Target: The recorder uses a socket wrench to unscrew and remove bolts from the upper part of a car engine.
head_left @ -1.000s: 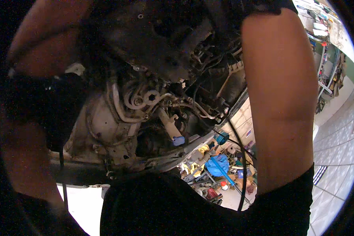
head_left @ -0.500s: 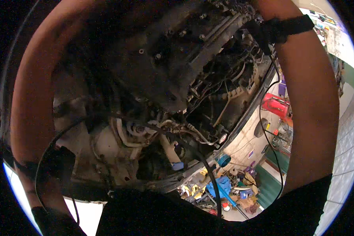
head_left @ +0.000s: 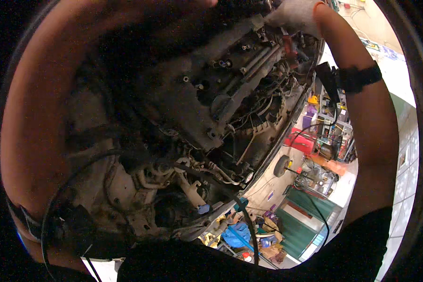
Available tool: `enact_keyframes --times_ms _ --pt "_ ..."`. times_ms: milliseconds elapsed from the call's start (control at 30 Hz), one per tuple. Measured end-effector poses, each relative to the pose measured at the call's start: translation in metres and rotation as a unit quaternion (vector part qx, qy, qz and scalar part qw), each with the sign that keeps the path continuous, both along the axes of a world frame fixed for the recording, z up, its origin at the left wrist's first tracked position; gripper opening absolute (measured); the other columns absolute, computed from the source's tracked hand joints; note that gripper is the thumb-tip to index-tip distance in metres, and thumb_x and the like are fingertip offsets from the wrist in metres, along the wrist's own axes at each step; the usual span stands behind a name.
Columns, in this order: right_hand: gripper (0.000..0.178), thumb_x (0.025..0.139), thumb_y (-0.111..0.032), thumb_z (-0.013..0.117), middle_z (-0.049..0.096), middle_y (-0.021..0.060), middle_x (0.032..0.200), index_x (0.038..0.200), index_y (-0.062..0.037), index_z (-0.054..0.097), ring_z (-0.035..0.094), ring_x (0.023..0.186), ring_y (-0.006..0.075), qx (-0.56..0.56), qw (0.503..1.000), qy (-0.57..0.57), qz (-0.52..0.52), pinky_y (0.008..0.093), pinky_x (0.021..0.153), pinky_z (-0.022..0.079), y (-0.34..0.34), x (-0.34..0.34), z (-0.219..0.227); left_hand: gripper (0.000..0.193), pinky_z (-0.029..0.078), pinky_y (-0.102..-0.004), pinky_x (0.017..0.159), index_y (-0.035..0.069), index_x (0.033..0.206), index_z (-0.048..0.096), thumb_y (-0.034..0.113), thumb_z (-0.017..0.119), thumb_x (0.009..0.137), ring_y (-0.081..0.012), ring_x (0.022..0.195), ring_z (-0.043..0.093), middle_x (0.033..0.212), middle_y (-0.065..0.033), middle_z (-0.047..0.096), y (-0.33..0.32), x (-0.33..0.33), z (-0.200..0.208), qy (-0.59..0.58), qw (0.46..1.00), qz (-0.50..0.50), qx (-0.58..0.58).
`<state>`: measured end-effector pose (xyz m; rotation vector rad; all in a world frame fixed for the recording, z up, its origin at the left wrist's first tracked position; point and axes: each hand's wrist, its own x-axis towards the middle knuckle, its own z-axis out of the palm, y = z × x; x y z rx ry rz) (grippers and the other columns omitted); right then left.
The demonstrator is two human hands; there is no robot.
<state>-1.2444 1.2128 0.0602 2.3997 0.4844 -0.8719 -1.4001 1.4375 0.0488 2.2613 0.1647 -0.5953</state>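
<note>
Both my arms reach over a dark, dirty car engine bay (head_left: 174, 108) toward its far side. My right hand (head_left: 296, 15), in a whitish glove with an orange cuff, is at the top edge, beside the far end of the engine. Its fingers point left near a small greyish part (head_left: 257, 21); whether they grip it is hidden. A dull red part (head_left: 289, 49) sits just below that glove. Of my left hand (head_left: 210, 3) only a sliver shows at the top edge, above the dark engine, with its fingers out of sight.
A dark cable (head_left: 91, 157) loops across the near engine bay. Black straps (head_left: 362, 77) with a thin cord sit on my forearms. Right of the car are a red object (head_left: 300, 140), a small wheel (head_left: 281, 166), a blue cloth (head_left: 237, 234) and scattered clutter.
The view has shifted, and the engine bay sits lower in it. My gloved right hand and a sliver of my left hand have come into view at the top.
</note>
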Motion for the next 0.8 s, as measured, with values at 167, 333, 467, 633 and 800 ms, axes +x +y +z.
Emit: enact_keyframes --times_ms 167,333,467,633,800 --pt "0.032 0.088 -0.03 0.072 0.074 0.0239 0.102 0.107 -0.0044 0.07 0.074 0.092 0.0328 -0.064 0.928 -0.13 0.343 0.0411 0.082 0.058 -0.008 0.009 -0.012 0.049 0.05 -0.0445 0.103 -0.005 0.122 0.069 0.039 0.066 0.1 -0.0366 0.114 0.067 0.121 -0.0255 0.07 0.006 -0.009 -0.013 -0.062 0.997 -0.038 0.002" --pt "0.027 0.097 -0.028 0.069 0.071 0.0138 0.077 0.09 -0.0016 0.07 0.068 0.066 0.0259 0.161 0.939 0.006 -0.302 0.0397 0.061 0.055 -0.021 0.0 -0.016 0.046 0.049 -0.0457 0.105 -0.005 0.121 0.07 0.036 0.066 0.099 -0.0376 0.117 0.066 0.122 -0.0252 0.07 0.007 -0.016 -0.019 -0.099 0.994 -0.044 0.01" --pt "0.025 0.094 -0.027 0.071 0.07 0.0118 0.079 0.089 -0.0023 0.071 0.066 0.067 0.0234 0.173 0.963 -0.011 -0.208 0.0376 0.061 0.053 -0.019 0.003 -0.015 0.044 0.048 -0.0461 0.105 -0.004 0.122 0.07 0.034 0.067 0.099 -0.0376 0.119 0.066 0.123 -0.0256 0.07 0.004 -0.018 -0.02 -0.105 0.994 -0.006 0.02" --pt "0.024 0.086 -0.023 0.069 0.076 0.0131 0.101 0.107 -0.0115 0.073 0.074 0.091 0.0278 -0.143 0.904 -0.122 0.383 0.0358 0.079 0.058 -0.013 0.017 -0.02 0.045 0.048 -0.0466 0.105 -0.003 0.123 0.07 0.035 0.067 0.099 -0.0384 0.119 0.066 0.124 -0.0256 0.07 0.01 -0.008 -0.029 -0.102 0.994 -0.034 0.008" --pt "0.024 0.091 -0.024 0.069 0.075 0.0146 0.098 0.108 -0.0074 0.071 0.074 0.09 0.0294 -0.26 0.859 0.064 0.436 0.039 0.075 0.057 -0.004 0.014 -0.019 0.045 0.048 -0.047 0.105 -0.004 0.122 0.071 0.035 0.067 0.099 -0.0386 0.118 0.066 0.122 -0.0252 0.071 0.002 -0.011 -0.026 -0.116 0.992 -0.026 0.05"
